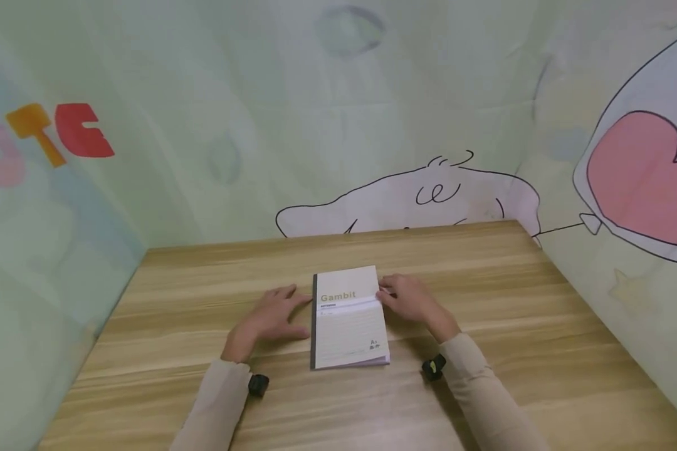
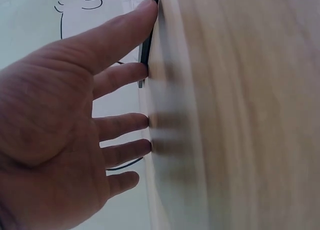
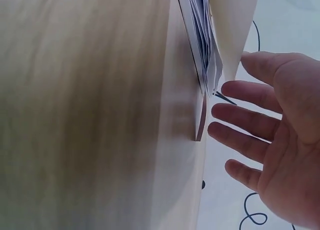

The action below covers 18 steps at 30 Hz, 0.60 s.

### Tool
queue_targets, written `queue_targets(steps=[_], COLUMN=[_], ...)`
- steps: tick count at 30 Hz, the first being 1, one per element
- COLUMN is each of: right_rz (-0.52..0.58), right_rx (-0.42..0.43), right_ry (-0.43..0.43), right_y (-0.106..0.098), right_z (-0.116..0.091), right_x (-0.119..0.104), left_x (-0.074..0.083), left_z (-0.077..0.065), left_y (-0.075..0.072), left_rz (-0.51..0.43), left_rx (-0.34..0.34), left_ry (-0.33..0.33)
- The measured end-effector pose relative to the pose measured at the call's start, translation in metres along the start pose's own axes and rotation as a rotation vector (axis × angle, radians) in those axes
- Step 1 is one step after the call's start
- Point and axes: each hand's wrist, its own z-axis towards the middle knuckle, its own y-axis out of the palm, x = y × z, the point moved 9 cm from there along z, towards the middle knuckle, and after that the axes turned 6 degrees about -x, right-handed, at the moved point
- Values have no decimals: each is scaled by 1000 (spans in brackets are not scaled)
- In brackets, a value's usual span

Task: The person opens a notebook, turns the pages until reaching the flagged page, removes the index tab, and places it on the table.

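Note:
A notebook (image 1: 350, 335) with a pale cover, "Gambit" lettering and a dark spine lies closed on the wooden table, its cover slightly lifted at the lower right corner. To its left, my left hand (image 1: 269, 315) rests with fingers spread, fingertips on the tabletop and thumb by the dark spine (image 2: 145, 57). My right hand (image 1: 412, 300) is at the right edge, the thumb touching the cover (image 3: 235, 24) and the other fingers extended beside it. Loose page edges (image 3: 199, 34) show under the raised cover in the right wrist view. Neither hand grips anything.
The wood-grain table (image 1: 203, 282) reaches back to a pale green printed cloth (image 1: 214, 125) with a cartoon figure and a heart balloon. Similar cloth hangs at both sides. Small black devices (image 1: 258, 385) are strapped at both wrists.

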Motion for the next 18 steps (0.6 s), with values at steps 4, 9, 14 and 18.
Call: queue_targets(steps=[4, 9, 14, 18], right_rz=[16, 43, 145, 221], right_rx=[28, 77, 87, 102], right_ry=[-1, -39, -29, -15], right_y=[-5, -13, -17, -18], right_z=[1, 2, 5, 7], right_x=[1, -2, 1, 0], left_x=[2, 4, 11, 13], left_z=[2, 2, 5, 9], left_y=[0, 1, 1, 3], left_rz=[8, 13, 37, 52], left_rx=[3, 12, 32, 32], left_ry=[-9, -7, 24, 25])
